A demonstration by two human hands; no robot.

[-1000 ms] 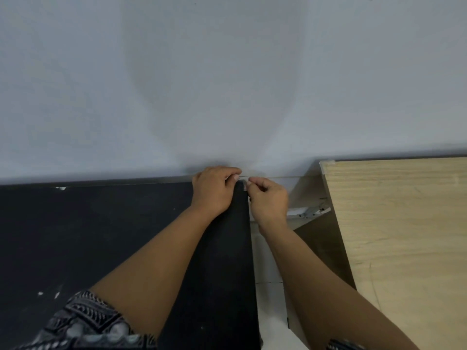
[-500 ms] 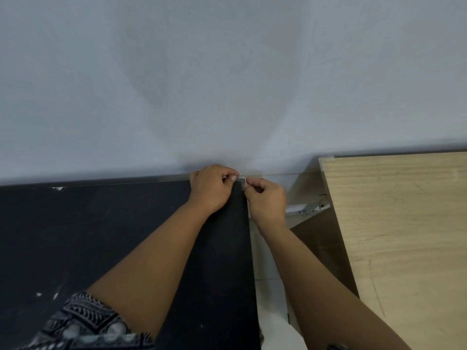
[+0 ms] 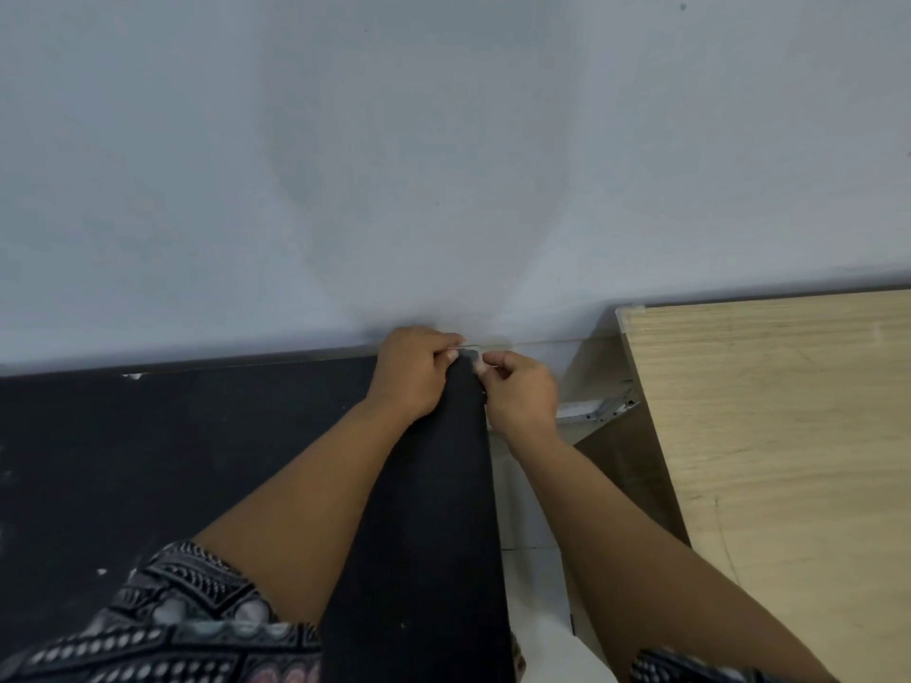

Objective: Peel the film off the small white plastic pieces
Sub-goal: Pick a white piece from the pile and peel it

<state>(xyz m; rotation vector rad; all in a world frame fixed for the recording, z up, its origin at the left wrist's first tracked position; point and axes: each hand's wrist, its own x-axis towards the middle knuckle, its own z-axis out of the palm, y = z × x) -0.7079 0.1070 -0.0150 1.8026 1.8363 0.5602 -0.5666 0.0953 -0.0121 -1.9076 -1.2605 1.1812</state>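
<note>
— Where are your hands right now?

— Both are stretched out ahead of you, close together at the far right corner of the black table (image 3: pixel 148 485), right where it meets the pale wall (image 3: pixel 443 140). Your left hand (image 3: pixel 411 369) has its fingers curled over, and your right hand (image 3: pixel 520 391) is curled too, fingertips turned toward the left one.

— And the piece you are peeling?

— The small plastic piece (image 3: pixel 471 356) sits between the fingertips of both hands, just above the table's corner. Your left hand pinches it from one side and your right hand pinches at it from the other. It is tiny and looks greyish and blurred here, so you cannot tell the film from the plastic, nor how much of it is lifted.

— What else is around you?

— A light wooden table (image 3: pixel 788 460) stands to your right, apart from the black one, with a strip of white floor (image 3: pixel 527 525) showing in the gap. A metal bracket (image 3: pixel 599 409) shows under the wooden top, near your right hand. A patterned black-and-white sleeve (image 3: pixel 172 623) covers your left upper arm.
</note>
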